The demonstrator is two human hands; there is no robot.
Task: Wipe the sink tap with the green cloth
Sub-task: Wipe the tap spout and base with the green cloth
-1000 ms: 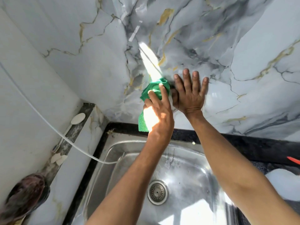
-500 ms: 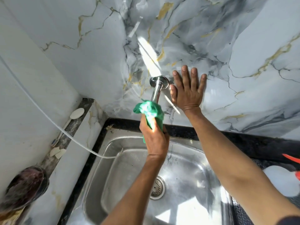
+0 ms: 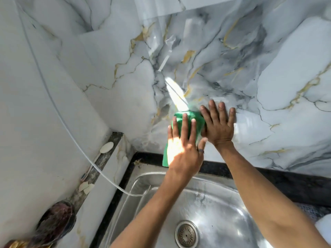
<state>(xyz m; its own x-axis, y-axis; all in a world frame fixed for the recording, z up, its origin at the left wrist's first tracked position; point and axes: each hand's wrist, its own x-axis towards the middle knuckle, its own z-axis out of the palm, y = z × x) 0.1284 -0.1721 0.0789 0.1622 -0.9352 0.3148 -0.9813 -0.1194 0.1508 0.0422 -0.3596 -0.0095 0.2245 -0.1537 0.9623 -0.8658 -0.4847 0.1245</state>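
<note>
The left hand (image 3: 180, 151) has slid the cloth (image 3: 186, 120) back up the now-hidden tap to the wall, fingers spread flat over it, right hand (image 3: 217, 124) open beside; mid-wipe, a downward stroke seems next.

Glossy marble-look wall (image 3: 268, 86), shiny steel sink (image 3: 215, 212), soft green cloth (image 3: 184, 120)

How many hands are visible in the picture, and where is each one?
2. The left hand presses the green cloth, fingers spread, above the sink. The right hand lies flat on the marble wall, beside the cloth. None seems hidden.
</note>
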